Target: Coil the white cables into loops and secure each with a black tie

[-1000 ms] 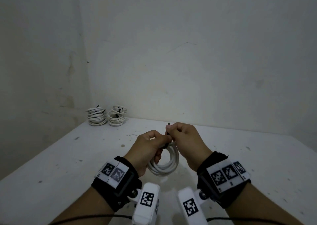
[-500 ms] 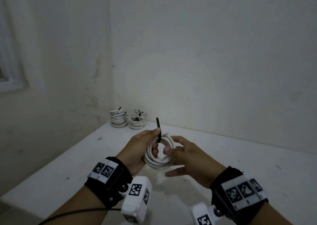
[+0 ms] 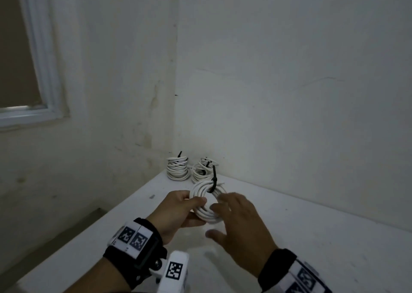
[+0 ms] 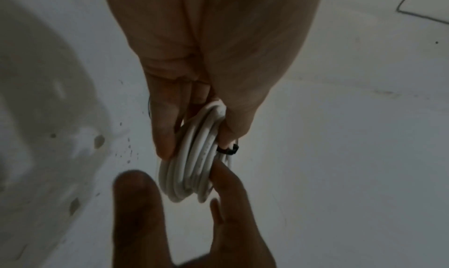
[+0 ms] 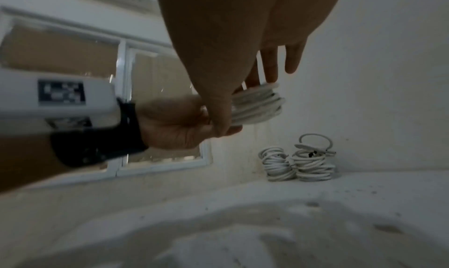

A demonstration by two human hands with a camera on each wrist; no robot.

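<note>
Bare room: stained walls (image 3: pixel 267 91), window (image 3: pixel 33 69)

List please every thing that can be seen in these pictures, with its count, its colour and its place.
Coil: one, white, held above the table between both hands.
Tie: one, black, wrapped round the held coil, tail pointing up.
Stacks of coils: two, white with black ties, far corner of the table.
Table: one, white, speckled.
Window: one, white frame, wall at left.
Wrist bands: two, black with markers.
Left hand: grips the coil.
Right hand: fingers spread, touching the coil.
</note>
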